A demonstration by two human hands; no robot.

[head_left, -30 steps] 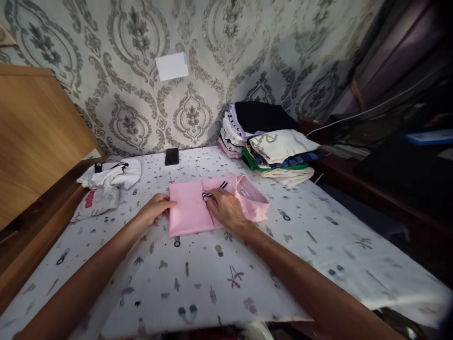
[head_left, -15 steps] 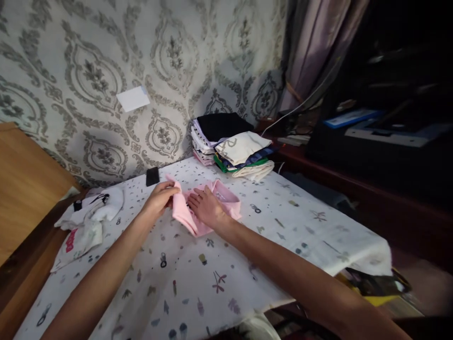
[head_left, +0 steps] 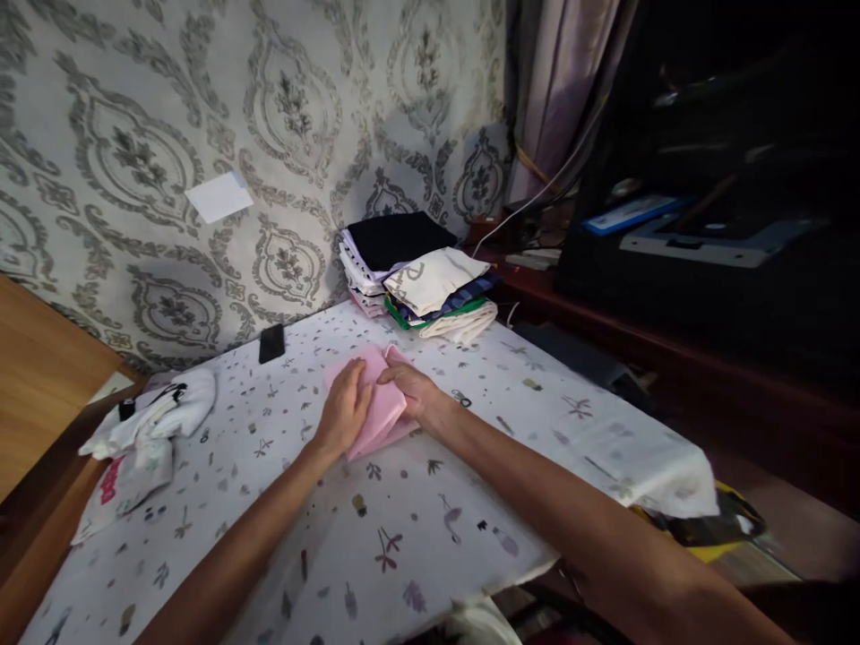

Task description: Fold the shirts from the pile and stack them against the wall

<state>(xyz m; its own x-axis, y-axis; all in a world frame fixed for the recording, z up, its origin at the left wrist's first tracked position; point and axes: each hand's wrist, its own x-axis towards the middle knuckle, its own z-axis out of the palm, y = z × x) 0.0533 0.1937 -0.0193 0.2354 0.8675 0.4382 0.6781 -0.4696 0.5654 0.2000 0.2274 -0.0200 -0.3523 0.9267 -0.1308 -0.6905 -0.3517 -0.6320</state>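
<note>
A pink garment (head_left: 380,419), folded small, lies on the white printed cloth (head_left: 470,484) that covers the table. On its left side rests my left hand (head_left: 345,408), fingers stretched out flat and pressing on the fabric. My right hand (head_left: 411,387) is closed on the garment's right edge, thumb on top and the other fingers partly hidden beneath the fabric. What kind of garment it is cannot be made out.
Behind it stand two stacks of folded clothes, one topped by a black garment (head_left: 399,240), the other by a cream one (head_left: 436,279). A phone (head_left: 272,344) lies near the wall. Crumpled white clothes (head_left: 151,430) lie at the left edge. Dark shelving (head_left: 699,269) rises at right.
My left hand has let go of the lifted left part, now folded over to the right, and lies flat on it. My right hand has moved from pressing to gripping the right edge.
</note>
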